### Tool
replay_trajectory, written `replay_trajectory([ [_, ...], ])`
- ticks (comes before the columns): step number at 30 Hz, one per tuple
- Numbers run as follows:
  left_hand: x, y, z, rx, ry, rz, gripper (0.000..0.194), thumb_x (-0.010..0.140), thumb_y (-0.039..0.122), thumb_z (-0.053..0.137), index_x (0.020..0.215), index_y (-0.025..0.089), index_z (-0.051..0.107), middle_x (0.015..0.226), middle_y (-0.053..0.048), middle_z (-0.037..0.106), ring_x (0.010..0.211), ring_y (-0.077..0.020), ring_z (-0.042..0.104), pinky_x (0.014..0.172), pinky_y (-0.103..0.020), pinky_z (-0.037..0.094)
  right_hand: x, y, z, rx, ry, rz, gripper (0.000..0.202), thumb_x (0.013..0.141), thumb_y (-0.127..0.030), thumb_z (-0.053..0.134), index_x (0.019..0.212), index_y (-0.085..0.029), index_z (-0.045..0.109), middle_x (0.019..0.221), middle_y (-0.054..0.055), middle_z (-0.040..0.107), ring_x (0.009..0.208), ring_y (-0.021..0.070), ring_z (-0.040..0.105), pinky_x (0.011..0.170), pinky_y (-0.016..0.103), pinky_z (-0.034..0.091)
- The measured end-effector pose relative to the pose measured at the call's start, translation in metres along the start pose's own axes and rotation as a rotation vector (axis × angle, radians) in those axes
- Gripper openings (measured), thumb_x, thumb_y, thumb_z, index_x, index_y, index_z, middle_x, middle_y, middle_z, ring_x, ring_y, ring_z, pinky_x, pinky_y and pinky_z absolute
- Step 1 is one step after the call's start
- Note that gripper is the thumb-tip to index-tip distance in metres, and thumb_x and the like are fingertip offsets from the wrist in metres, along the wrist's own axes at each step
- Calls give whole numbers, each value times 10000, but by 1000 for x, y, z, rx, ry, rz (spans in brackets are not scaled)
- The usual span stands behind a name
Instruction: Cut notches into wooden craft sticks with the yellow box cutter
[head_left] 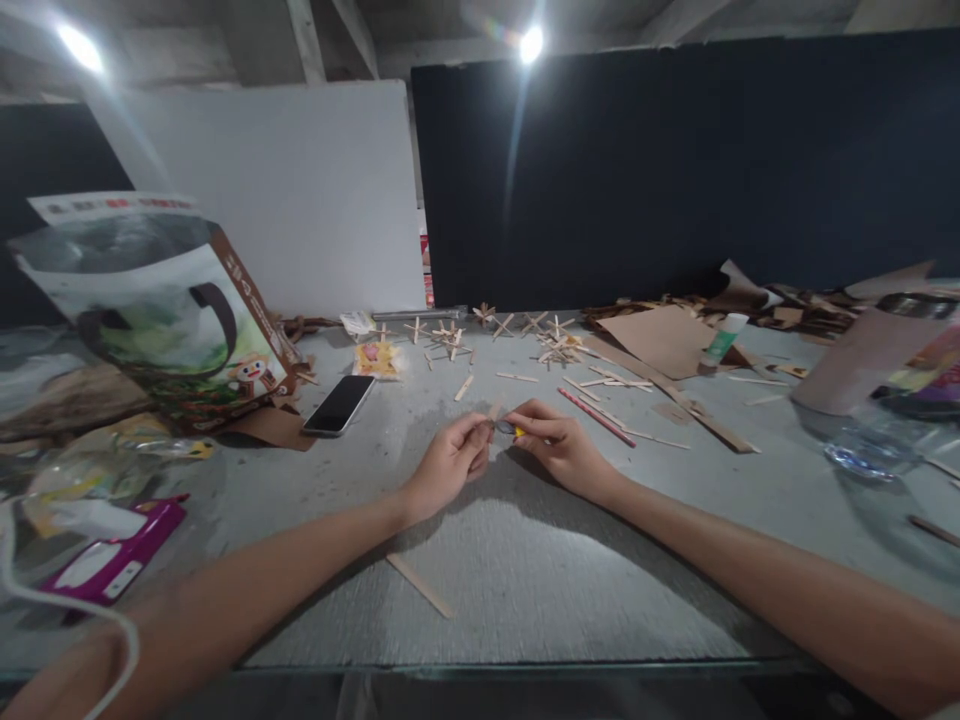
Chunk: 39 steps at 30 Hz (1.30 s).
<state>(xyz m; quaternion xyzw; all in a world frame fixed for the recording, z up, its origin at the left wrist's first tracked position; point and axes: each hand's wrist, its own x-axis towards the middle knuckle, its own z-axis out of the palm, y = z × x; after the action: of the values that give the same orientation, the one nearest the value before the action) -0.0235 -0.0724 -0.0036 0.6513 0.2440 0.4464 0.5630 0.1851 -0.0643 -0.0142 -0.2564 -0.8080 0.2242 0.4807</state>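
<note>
Now small yellow tool (514, 429) horiz. btwn left hand (448, 463) & right hand (561, 447).

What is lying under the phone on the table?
The phone lies face up, its near end on a brown cardboard piece and the rest on the grey table. Whatever is directly beneath it stays hidden.

arms: both bare from wrist to past the elbow, no sleeves in view
hands: left hand (448, 462) and right hand (559, 445) ungloved
jewellery: none visible
</note>
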Motion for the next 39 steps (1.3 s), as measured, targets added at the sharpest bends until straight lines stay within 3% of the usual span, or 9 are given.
replay_trajectory([
  [29,-2,-2,-1,21,-66,41,464,966,649,579,867,201,506,546,112,332,414,-53,271,416,-206,234,-1,-3,0,-41,-16,-28,354,1061,-423,548,1304,-260,747,1045,99,671,960,221,646,852,357,537],
  [39,-4,0,-1,53,-9,27,470,969,666,551,867,212,486,534,105,394,414,-65,352,425,-205,278,-1,1,0,24,0,-6,372,1050,-460,565,1291,-247,753,1048,101,671,957,219,641,851,368,537],
])
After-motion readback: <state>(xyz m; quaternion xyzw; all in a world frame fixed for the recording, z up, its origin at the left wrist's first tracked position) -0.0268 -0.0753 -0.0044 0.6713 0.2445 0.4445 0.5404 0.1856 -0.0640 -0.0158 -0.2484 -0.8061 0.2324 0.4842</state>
